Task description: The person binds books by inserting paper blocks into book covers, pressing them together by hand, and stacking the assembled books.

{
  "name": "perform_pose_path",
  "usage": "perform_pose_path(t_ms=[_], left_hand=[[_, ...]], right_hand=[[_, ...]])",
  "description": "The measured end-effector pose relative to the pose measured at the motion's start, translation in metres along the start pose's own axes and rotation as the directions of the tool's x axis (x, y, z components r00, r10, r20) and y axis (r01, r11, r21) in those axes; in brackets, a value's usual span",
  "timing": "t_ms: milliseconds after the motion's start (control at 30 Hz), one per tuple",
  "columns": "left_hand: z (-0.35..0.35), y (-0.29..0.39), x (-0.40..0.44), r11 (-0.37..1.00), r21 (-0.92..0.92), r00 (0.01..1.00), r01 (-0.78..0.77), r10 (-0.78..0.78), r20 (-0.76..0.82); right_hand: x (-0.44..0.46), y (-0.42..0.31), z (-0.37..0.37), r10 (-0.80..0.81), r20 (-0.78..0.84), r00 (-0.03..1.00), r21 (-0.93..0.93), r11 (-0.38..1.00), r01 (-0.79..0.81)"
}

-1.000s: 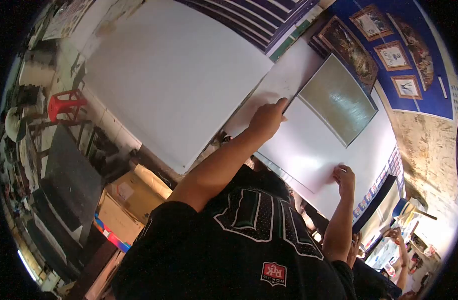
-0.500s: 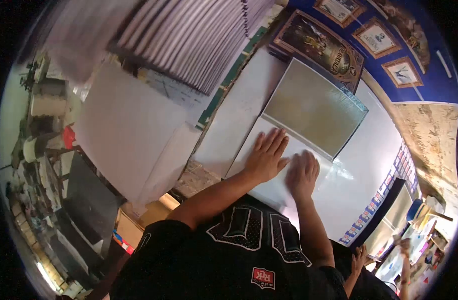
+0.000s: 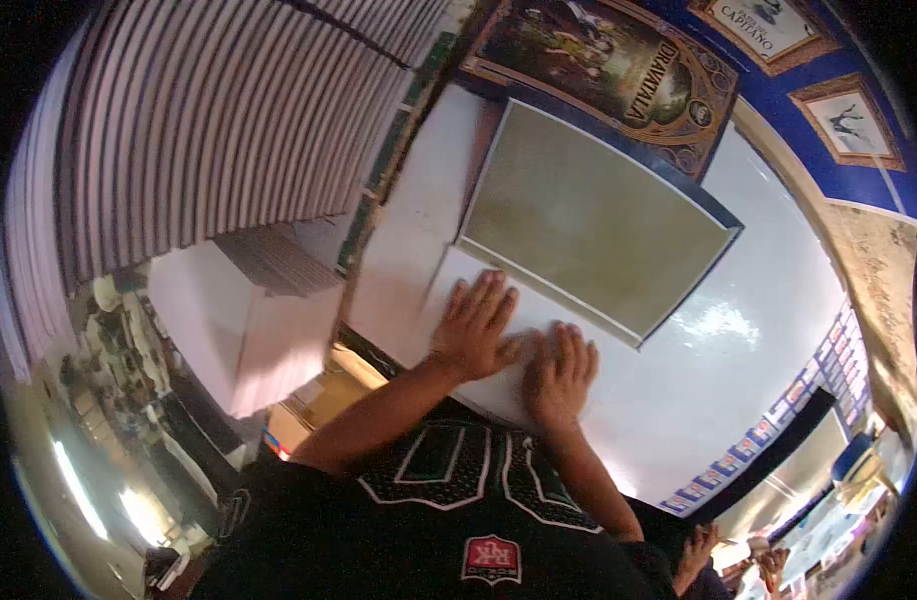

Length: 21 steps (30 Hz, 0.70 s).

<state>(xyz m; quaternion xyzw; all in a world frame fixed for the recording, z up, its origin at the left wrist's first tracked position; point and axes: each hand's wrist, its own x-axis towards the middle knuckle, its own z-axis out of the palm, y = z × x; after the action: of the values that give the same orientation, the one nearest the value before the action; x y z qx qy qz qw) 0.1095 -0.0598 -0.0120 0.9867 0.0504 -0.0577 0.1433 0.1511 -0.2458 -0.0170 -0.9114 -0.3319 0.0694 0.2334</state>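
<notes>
A white sheet (image 3: 456, 268) lies on the white tabletop, along the lower edge of a grey-green board (image 3: 598, 210) with white margins and a dark border. My left hand (image 3: 476, 325) rests palm down on the sheet, fingers stretched toward the board's white lower edge. To its right, my right hand (image 3: 560, 375) also lies on the white surface, its fingers extended and slightly blurred. The thumbs point toward each other, a small gap apart. Neither hand holds anything.
Beyond the board lies an ornate book cover (image 3: 603, 65) lettered "DRAVATALA". A tall stack of striped layers (image 3: 228, 130) stands at upper left, with a white block of paper (image 3: 213, 310) below it. At lower right are another person's hands (image 3: 696, 553) and a dark-edged panel (image 3: 768, 455).
The camera view has shifted, bringing the striped stack and ornate cover further into view. Both hands stay on the white surface near the board; the right hand is less blurred.
</notes>
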Motion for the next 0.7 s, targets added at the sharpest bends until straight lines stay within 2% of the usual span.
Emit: perform_pose_path(t_ms=[167,233,300,367,400,433,500,533,567,600,633,700], left_hand=[[-0.006,0.0,0.0,0.999,-0.032,1.0,-0.003,0.003,-0.01],[-0.007,0.0,0.001,0.999,0.033,0.999,0.004,-0.005,0.037],[-0.004,0.001,-0.003,1.0,-0.001,0.999,-0.003,0.003,-0.035],[-0.004,0.0,-0.004,0.998,0.055,0.997,-0.022,0.026,-0.068],[-0.007,0.002,-0.003,0.998,0.05,0.99,-0.029,0.035,-0.137],[-0.006,0.005,-0.003,0.999,0.046,0.987,-0.026,0.033,-0.158],[-0.009,0.001,-0.006,0.996,-0.004,0.971,-0.093,0.09,-0.222],[-0.014,0.003,-0.004,0.99,0.013,0.933,-0.137,0.133,-0.334],[-0.016,0.004,-0.005,0.993,0.027,0.929,-0.117,0.119,-0.352],[-0.016,0.004,-0.007,0.991,0.018,0.927,-0.135,0.133,-0.351],[-0.014,0.004,-0.009,0.988,0.008,0.925,-0.157,0.15,-0.349],[-0.008,0.003,-0.013,0.984,0.015,0.903,-0.178,0.169,-0.395]], right_hand=[[0.002,-0.001,-0.003,-0.031,-0.008,0.999,-0.012,0.999,0.031],[0.004,-0.001,-0.004,-0.027,-0.024,0.999,0.033,0.999,0.028],[0.007,-0.002,-0.009,-0.036,-0.073,0.997,0.047,0.998,0.039],[0.011,-0.001,-0.013,-0.012,-0.151,0.988,0.174,0.984,0.039],[0.014,0.001,-0.017,0.007,-0.164,0.986,0.237,0.971,0.032],[0.021,0.006,-0.024,-0.009,-0.173,0.985,0.223,0.974,0.048],[0.058,0.029,-0.044,0.077,-0.268,0.96,0.247,0.969,-0.008],[0.09,0.051,-0.061,-0.047,-0.43,0.902,0.165,0.978,0.13],[0.117,0.079,-0.069,-0.057,-0.554,0.831,0.077,0.99,0.119],[0.144,0.094,-0.096,0.057,-0.497,0.866,0.005,0.998,-0.063],[0.175,0.112,-0.117,-0.012,-0.449,0.894,-0.067,0.998,-0.021],[0.208,0.123,-0.139,0.042,-0.307,0.951,-0.192,0.976,-0.105]])
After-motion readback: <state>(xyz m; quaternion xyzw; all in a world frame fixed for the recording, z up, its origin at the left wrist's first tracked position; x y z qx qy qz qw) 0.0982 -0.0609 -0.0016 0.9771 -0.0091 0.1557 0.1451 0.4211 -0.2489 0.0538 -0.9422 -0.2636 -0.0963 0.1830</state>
